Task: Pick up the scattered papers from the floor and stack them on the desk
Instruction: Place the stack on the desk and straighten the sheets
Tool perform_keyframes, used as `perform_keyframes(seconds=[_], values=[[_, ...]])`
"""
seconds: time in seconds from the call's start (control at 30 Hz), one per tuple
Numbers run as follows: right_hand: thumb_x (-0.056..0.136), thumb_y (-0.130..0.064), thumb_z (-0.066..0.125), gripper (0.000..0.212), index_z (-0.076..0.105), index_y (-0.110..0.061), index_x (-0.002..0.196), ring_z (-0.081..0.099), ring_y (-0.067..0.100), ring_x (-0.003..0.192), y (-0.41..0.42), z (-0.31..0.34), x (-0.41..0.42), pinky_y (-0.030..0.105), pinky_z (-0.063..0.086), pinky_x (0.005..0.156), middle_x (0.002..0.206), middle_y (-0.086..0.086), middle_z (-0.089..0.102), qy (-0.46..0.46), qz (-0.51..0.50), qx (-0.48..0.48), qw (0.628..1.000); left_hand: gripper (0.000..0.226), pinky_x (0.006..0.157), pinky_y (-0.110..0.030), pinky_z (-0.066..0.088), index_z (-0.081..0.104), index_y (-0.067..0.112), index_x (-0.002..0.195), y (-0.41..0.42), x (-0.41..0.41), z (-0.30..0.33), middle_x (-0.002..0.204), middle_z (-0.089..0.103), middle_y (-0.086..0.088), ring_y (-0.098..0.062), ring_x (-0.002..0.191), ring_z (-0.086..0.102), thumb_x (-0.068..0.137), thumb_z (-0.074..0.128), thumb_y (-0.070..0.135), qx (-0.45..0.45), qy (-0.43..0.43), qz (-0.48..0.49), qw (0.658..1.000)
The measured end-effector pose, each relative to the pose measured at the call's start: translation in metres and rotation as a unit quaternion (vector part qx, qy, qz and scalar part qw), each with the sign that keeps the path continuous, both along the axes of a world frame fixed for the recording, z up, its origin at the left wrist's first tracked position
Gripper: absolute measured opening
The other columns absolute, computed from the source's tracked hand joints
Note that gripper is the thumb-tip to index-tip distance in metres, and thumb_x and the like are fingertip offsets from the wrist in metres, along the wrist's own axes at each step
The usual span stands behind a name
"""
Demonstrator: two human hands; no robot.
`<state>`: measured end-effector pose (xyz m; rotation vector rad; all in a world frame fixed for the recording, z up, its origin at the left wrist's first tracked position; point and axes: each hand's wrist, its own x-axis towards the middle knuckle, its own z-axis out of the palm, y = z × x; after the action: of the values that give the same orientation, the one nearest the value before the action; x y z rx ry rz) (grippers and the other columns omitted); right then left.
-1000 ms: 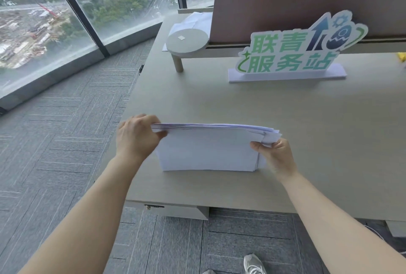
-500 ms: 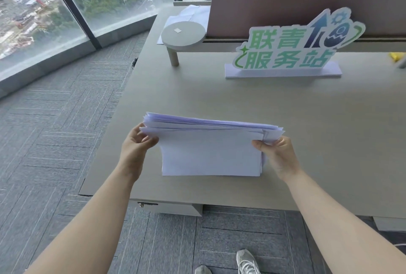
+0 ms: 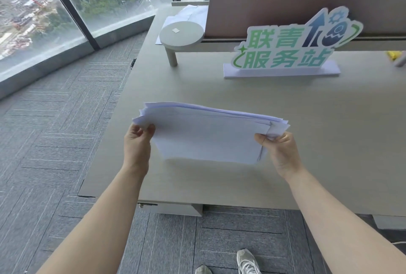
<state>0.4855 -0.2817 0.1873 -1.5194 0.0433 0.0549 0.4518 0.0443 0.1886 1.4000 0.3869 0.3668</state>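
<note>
A wide grey desk [image 3: 285, 141] fills the view beside carpet [image 3: 55, 141] and tall windows, with a green-lettered sign [image 3: 283, 47] standing at the back and a low round shelf [image 3: 181, 35] to its left. Above the desk's near half, a person holds the papers [image 3: 208, 135] on edge as one sheaf, left hand [image 3: 137, 144] pinching the left corner and right hand [image 3: 280, 152] gripping the right corner; this looks like the squaring-up step, and next the sheaf likely needs tapping even and laying flat. Whether its lower edge touches the desk is unclear, fingers behind the sheets are hidden, and the visible carpet shows no loose sheets.
</note>
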Motion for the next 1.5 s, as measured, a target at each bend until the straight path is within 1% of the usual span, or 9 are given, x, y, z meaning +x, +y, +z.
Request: perform_keyframes(seconds=[0.13, 0.3, 0.47, 0.67, 0.9, 1.1, 1.23, 1.33, 1.5], values=[[0.085, 0.006, 0.067, 0.023, 0.074, -0.015, 0.089, 0.07, 0.006, 0.079, -0.003, 0.004, 0.005, 0.018, 0.053, 0.072, 0.081, -0.011, 0.076, -0.018, -0.012, -0.006, 1.0, 0.028, 0.081, -0.018, 0.047, 0.067, 0.025, 0.089, -0.004, 0.003, 0.011, 0.086, 0.068, 0.006, -0.008, 0.081, 0.061, 0.077, 0.059, 0.001, -0.024, -0.043, -0.008, 0.999], [0.084, 0.005, 0.069, 0.021, 0.071, -0.015, 0.089, 0.071, 0.007, 0.078, -0.007, -0.008, -0.001, 0.019, 0.052, 0.067, 0.082, -0.011, 0.076, 0.026, 0.03, -0.007, 0.999, 0.04, 0.068, -0.015, 0.044, 0.058, 0.022, 0.094, -0.015, -0.003, -0.003, 0.085, 0.061, 0.0, -0.011, 0.078, 0.055, 0.061, 0.053, 0.0, -0.007, 0.051, -0.005, 0.999], [0.073, -0.006, 0.065, 0.033, 0.062, -0.019, 0.103, 0.059, 0.002, 0.09, -0.001, -0.01, 0.003, 0.013, 0.045, 0.073, 0.1, -0.011, 0.063, -0.001, -0.014, -0.011, 1.0, 0.043, 0.079, -0.018, 0.044, 0.063, 0.022, 0.099, -0.022, 0.001, -0.007, 0.099, 0.066, 0.0, -0.012, 0.091, 0.059, 0.066, 0.056, -0.004, -0.01, 0.079, -0.005, 0.997], [0.069, -0.006, 0.054, 0.038, 0.065, 0.0, 0.104, 0.064, 0.012, 0.078, 0.019, -0.009, 0.003, 0.015, 0.047, 0.063, 0.089, 0.004, 0.069, 0.008, -0.011, -0.008, 1.0, 0.032, 0.076, -0.02, 0.044, 0.062, 0.02, 0.085, -0.027, 0.005, -0.003, 0.073, 0.068, 0.011, -0.004, 0.072, 0.06, 0.08, 0.056, -0.011, -0.01, 0.069, 0.022, 0.997], [0.082, -0.029, 0.065, 0.04, 0.062, -0.009, 0.117, 0.063, 0.032, 0.109, 0.023, -0.001, 0.004, 0.042, 0.049, 0.093, 0.115, 0.016, 0.068, -0.039, -0.045, 0.018, 0.998, 0.018, 0.075, -0.021, 0.041, 0.056, 0.027, 0.09, -0.029, 0.001, 0.005, 0.079, 0.061, 0.013, -0.002, 0.075, 0.058, 0.073, 0.063, 0.026, -0.04, 0.036, -0.004, 0.999], [0.077, -0.067, 0.065, 0.058, 0.061, -0.009, 0.081, 0.043, 0.023, 0.078, 0.031, 0.011, 0.014, 0.039, 0.031, 0.072, 0.083, 0.009, 0.047, -0.038, -0.134, 0.073, 0.988, 0.045, 0.08, -0.035, 0.035, 0.048, 0.029, 0.077, -0.033, 0.007, 0.016, 0.083, 0.049, 0.003, -0.014, 0.082, 0.046, 0.062, 0.065, 0.068, -0.048, 0.059, 0.053, 0.996], [0.078, -0.046, 0.068, 0.044, 0.058, -0.004, 0.071, 0.035, 0.023, 0.071, 0.04, 0.019, 0.02, 0.037, 0.027, 0.069, 0.075, 0.008, 0.038, -0.004, -0.198, 0.098, 0.975, 0.048, 0.075, -0.038, 0.026, 0.039, 0.027, 0.073, -0.039, 0.014, 0.026, 0.077, 0.035, 0.004, -0.017, 0.082, 0.033, 0.065, 0.066, 0.066, -0.042, 0.089, 0.101, 0.99], [0.079, -0.027, 0.056, 0.022, 0.064, -0.013, 0.064, 0.055, 0.018, 0.068, 0.04, 0.02, 0.018, 0.031, 0.039, 0.066, 0.066, -0.001, 0.062, 0.012, -0.214, 0.083, 0.973, 0.034, 0.074, -0.035, 0.028, 0.042, 0.026, 0.069, -0.042, 0.016, 0.027, 0.073, 0.039, 0.006, -0.017, 0.081, 0.036, 0.071, 0.066, 0.049, -0.042, 0.101, 0.109, 0.988], [0.081, -0.04, 0.051, 0.023, 0.07, -0.028, 0.076, 0.062, 0.023, 0.088, 0.034, 0.011, 0.016, 0.039, 0.041, 0.08, 0.09, 0.004, 0.072, -0.005, -0.175, 0.055, 0.983, 0.022, 0.081, -0.032, 0.033, 0.052, 0.026, 0.08, -0.039, 0.013, 0.02, 0.078, 0.044, 0.008, -0.014, 0.083, 0.041, 0.085, 0.061, 0.045, -0.027, 0.109, 0.106, 0.988]])
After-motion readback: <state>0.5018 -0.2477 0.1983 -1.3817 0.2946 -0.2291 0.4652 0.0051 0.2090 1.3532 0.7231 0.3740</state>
